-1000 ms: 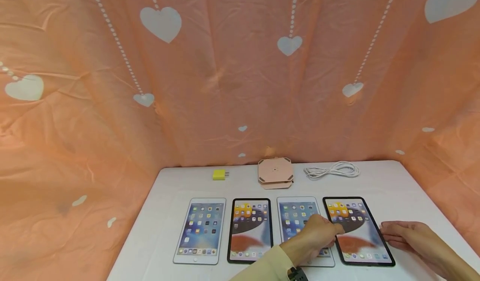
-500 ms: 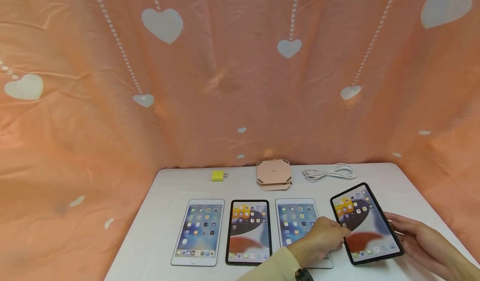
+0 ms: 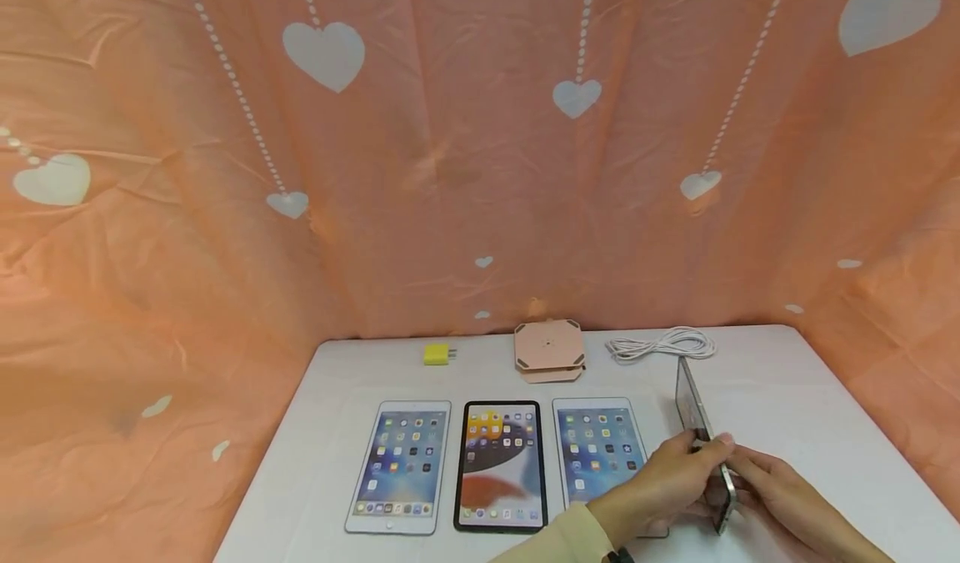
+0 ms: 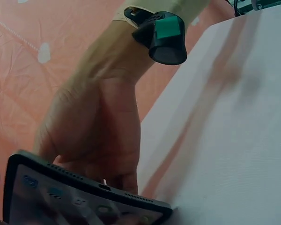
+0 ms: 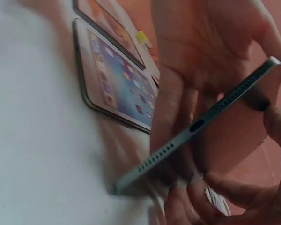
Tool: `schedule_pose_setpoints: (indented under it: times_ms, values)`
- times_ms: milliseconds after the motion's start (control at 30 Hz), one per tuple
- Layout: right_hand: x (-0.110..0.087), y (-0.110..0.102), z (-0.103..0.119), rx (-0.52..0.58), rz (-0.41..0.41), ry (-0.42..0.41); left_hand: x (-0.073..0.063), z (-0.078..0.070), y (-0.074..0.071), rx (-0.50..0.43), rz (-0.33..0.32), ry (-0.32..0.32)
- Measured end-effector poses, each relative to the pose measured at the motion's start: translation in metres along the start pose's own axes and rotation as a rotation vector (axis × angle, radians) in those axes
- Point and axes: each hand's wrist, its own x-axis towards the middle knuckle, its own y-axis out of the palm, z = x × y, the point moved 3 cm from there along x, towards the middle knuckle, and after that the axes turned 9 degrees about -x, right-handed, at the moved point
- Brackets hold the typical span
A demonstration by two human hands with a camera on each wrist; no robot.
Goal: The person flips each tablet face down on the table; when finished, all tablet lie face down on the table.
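Note:
A thin black-edged tablet (image 3: 693, 406) stands tilted up on edge at the right of the table, turned nearly side-on. My left hand (image 3: 663, 478) grips its left side, with the thumb reaching over the edge. Opposite, my right hand (image 3: 783, 496) holds the other side, its fingertips close to the left thumb. In the left wrist view the right hand (image 4: 96, 126) is behind the tablet (image 4: 84, 199), whose port and speaker holes show. The right wrist view shows my left palm (image 5: 203, 42) on one face of the tablet (image 5: 196, 125) and right fingers on the other.
A white tablet (image 3: 600, 454) lies beside the left hand, partly covered by it. Further left are a black-framed tablet (image 3: 501, 463) and another white tablet (image 3: 399, 467). Along the back sit a yellow charger plug (image 3: 436, 354), a pink folded stand (image 3: 549, 346) and a coiled white cable (image 3: 663, 344).
The rightmost tablet was lying flat, then was lifted and tilted, and has now been turned onto its edge. The right hand moved left, bringing both hands close together around it.

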Motion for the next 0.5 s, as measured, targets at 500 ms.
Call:
schedule_pose_setpoints:
  times_ms: [500]
  values:
    - [-0.005,0.008,0.005,-0.657,-0.322,0.116,0.002,0.018,-0.017,-0.086,-0.1,0.142]
